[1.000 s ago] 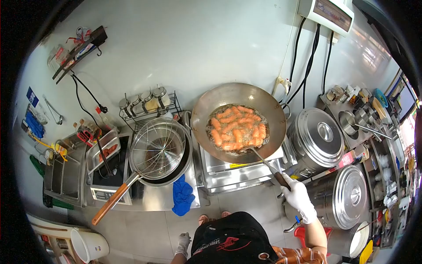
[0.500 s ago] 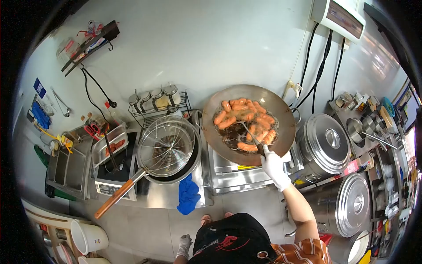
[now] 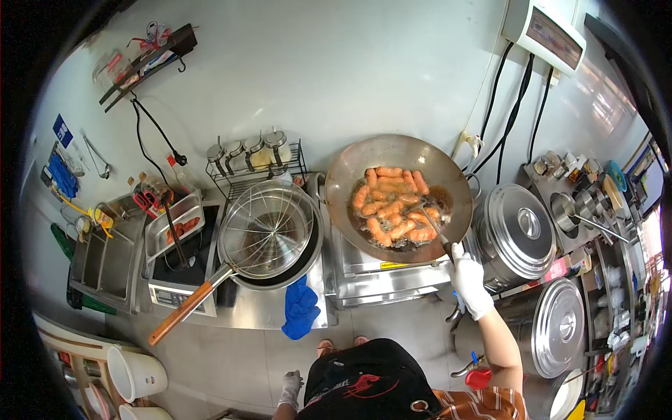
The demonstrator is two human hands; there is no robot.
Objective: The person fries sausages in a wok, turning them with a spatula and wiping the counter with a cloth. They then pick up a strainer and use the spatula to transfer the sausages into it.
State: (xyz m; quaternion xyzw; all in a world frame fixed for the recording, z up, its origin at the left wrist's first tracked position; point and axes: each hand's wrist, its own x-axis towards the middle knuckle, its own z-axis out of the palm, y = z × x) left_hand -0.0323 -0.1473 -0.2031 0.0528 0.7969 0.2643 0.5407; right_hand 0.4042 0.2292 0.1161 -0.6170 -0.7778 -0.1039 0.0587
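Observation:
My right hand [image 3: 470,285], in a white glove, is closed round the handle of a long metal wok ladle [image 3: 434,222]. The ladle's head is hidden among the sausages and oil. Many browned sausages [image 3: 390,208] lie in bubbling dark oil inside a large wok [image 3: 357,155] on the stove. My left hand [image 3: 292,383], also gloved, hangs low beside the black apron [image 3: 364,381]. Its fingers look loosely apart, with nothing visible in them.
A wood-handled strainer [image 3: 269,227] rests over a pan to the left. Beside it are a blue cloth [image 3: 301,308], a metal tray [image 3: 154,241] with sausages and a jar rack [image 3: 227,183]. Lidded steel pots [image 3: 518,227] stand on the right.
My right hand has moved right with the ladle, whose shaft now reaches the wok's right side. The sausages have shifted and spread toward the back and front. My left hand stays low.

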